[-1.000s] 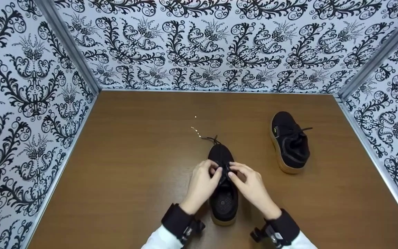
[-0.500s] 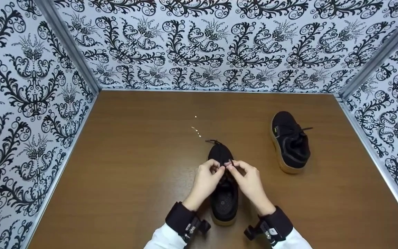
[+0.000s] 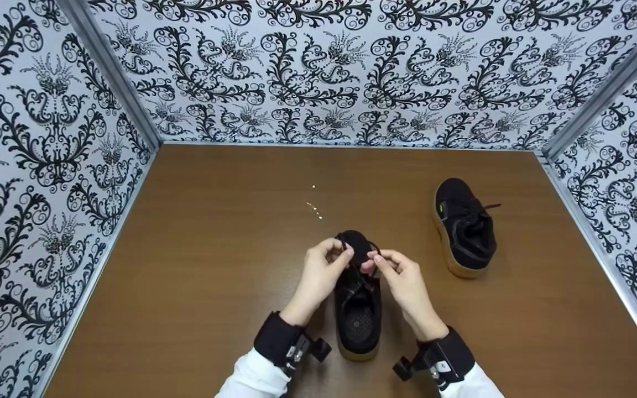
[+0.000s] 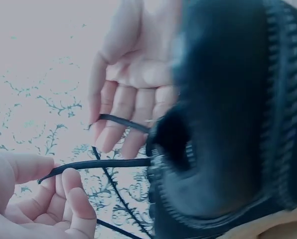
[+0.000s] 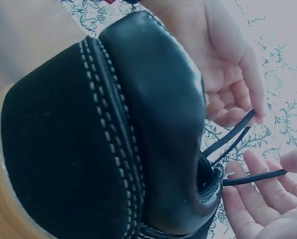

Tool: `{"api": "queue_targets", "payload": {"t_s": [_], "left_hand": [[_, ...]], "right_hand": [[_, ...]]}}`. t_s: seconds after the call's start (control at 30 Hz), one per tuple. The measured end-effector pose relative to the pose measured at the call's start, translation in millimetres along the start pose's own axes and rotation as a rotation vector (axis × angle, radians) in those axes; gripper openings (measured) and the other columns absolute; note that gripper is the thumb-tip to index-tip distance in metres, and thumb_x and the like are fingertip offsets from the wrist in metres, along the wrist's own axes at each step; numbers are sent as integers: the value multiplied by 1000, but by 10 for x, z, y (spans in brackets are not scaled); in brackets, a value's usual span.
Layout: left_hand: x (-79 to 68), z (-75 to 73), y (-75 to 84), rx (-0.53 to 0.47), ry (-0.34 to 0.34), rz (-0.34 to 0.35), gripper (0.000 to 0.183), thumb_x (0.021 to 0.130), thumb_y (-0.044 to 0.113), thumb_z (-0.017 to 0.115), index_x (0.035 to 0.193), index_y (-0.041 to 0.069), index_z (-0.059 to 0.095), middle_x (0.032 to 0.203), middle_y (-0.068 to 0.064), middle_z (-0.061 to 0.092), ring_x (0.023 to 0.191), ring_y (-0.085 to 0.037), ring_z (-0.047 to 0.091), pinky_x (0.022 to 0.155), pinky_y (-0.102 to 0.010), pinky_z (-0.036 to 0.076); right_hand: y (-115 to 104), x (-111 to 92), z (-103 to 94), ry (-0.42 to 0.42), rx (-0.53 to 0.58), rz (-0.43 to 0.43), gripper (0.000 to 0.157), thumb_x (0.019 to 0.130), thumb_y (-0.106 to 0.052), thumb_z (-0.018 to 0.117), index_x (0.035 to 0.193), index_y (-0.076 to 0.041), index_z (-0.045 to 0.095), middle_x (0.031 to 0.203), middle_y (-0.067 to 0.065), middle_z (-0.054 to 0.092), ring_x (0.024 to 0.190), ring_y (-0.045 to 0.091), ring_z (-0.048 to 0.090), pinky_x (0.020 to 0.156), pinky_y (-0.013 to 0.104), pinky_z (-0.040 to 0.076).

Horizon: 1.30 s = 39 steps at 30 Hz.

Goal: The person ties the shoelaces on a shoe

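Near shoe (image 3: 358,309): on the tbl (image 3: 213,276), sole down, toe to the back wall (image 3: 324,77), btwn the two hands
Left hand (image 3: 318,271): thumb & finger tips close, I see them pinch the left lace (image 4: 108,163)
Right hand (image 3: 407,284): same, a small pinch on the right lace (image 4: 122,121)
Shoe feel: prob light, soft top, stiffer sole, hard to break, I guess
Shoe grip: I'd say the heel or both sides, w/ the whole hand
Lace feel: thin, floppy, prob slips if the pinch is loose
Lace grip: thumb + finger, a bit out from the shoe, I think
Far shoe (image 3: 462,226): 1, to the right, well apart from near one
My count: 2 shoes, 2 hands, 2 pinched laces, 2 wrist bands (image 3: 278,338), 1 tbl, 3 walls
White specks (image 3: 320,217): a few, too tiny for me to count
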<state>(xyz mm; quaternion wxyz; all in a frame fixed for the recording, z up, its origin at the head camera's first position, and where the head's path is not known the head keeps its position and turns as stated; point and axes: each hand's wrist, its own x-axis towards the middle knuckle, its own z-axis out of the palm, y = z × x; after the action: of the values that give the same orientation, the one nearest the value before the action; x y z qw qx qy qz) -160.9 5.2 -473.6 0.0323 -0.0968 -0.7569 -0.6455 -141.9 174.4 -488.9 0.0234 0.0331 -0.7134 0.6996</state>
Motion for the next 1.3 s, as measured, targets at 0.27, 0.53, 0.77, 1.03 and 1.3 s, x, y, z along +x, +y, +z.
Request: {"api": "queue_targets", "payload": {"t_s": [0.27, 0.53, 0.77, 1.03, 1.3], "left_hand": [[134, -40, 240, 120, -54, 89, 8, 89, 11, 64, 91, 4, 68, 87, -6, 70, 72, -11, 63, 66, -20, 50], [286, 76, 368, 173, -155, 122, 7, 89, 9, 64, 93, 6, 68, 94, -3, 71, 77, -12, 66, 71, -20, 51], [397, 160, 355, 263, -188, 119, 15, 89, 12, 65, 101, 6, 70, 93, -3, 71, 77, -12, 63, 70, -22, 50], [473, 231, 244, 312, -248, 61, 21, 89, 17, 66, 108, 10, 72, 103, -2, 72, 90, -11, 66, 77, -22, 51], [471, 214, 75, 233, -309, 37, 17, 92, 25, 62, 99, 16, 75, 94, 2, 73, 81, -6, 64, 73, -20, 50]], "right_hand": [[-26, 55, -40, -97, -33, 43, 26, 94, -7, 56, 113, 11, 61, 93, 24, 68, 80, 20, 68, 75, 29, 54], [-49, 111, -101, -219, -197, 17, 25, 91, -8, 61, 109, 8, 62, 91, 18, 68, 81, 11, 64, 74, 23, 51], [-80, 153, -105, -252, -247, -8, 16, 90, -7, 61, 99, 6, 66, 89, 19, 68, 79, 12, 63, 73, 22, 50], [-81, 158, -48, -183, -246, 24, 14, 89, -12, 64, 87, 2, 67, 78, 7, 64, 73, 11, 59, 69, 23, 48], [-52, 142, 3, -129, -186, 39, 16, 89, -5, 63, 77, 5, 63, 70, 7, 57, 66, 14, 53, 64, 22, 44]]}}
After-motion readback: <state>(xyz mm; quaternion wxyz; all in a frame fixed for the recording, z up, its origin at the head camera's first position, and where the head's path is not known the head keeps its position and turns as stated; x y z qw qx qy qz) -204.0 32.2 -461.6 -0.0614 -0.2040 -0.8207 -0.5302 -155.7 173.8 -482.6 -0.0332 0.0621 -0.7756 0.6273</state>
